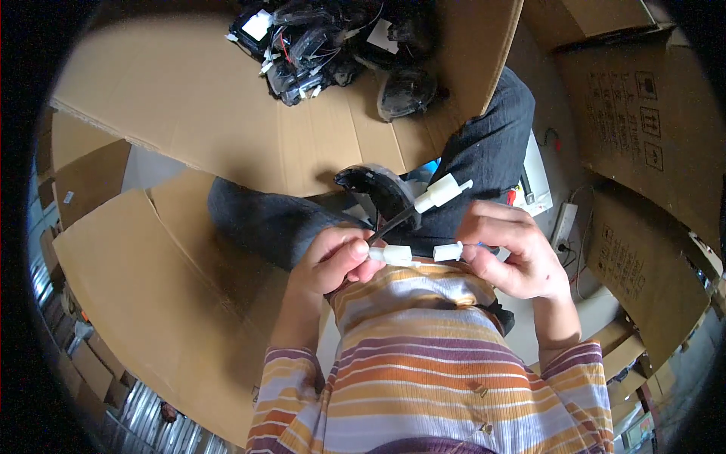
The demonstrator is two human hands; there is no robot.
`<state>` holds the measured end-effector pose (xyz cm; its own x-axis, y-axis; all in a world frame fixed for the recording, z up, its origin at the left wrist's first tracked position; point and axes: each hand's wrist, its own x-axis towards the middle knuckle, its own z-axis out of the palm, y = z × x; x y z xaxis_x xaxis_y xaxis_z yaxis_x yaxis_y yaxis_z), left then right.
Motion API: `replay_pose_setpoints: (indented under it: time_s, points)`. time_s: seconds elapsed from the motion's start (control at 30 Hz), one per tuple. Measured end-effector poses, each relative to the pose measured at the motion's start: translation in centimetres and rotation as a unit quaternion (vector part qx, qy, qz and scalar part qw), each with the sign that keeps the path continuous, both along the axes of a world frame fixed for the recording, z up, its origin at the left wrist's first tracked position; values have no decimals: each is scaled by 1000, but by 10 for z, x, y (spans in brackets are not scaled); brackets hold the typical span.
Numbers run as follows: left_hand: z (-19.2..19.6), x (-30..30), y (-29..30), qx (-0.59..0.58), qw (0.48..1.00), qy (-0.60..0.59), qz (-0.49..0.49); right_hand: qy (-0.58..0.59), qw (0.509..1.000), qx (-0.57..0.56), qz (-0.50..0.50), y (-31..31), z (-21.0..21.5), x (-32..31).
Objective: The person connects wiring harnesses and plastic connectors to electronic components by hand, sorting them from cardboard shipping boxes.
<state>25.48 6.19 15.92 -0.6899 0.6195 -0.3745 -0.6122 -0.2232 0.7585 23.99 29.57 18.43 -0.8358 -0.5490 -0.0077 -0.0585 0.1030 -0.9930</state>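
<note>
Over my lap, my left hand (340,261) is closed on a white plug connector (397,255), whose open end points right. From the same fingers a black cable (393,223) slants up to a larger cream-white connector (442,194). My right hand (518,250) pinches a smaller white connector (448,252) between thumb and forefinger, with a bit of blue behind it. The two white connectors face each other with a small gap between them. Just beyond my left hand lies a glossy black curved part (382,189), partly hidden by the cable.
A large cardboard sheet (204,98) spans the far side, bearing a pile of black wrapped parts with thin wires (310,49). Cardboard boxes (643,113) stand at the right, near a white power strip (564,227). More cardboard (166,303) lies at the left.
</note>
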Motion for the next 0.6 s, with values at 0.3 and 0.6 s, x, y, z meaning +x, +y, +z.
replay_pose_setpoints:
  time_s: [0.3, 0.6]
  points:
    - [-2, 3, 7, 53, 998, 2, -38, 84, 991, 100, 18, -8, 9, 8]
    - [-3, -8, 18, -68, 992, 83, -71, 70, 991, 116, -21, -5, 4, 8]
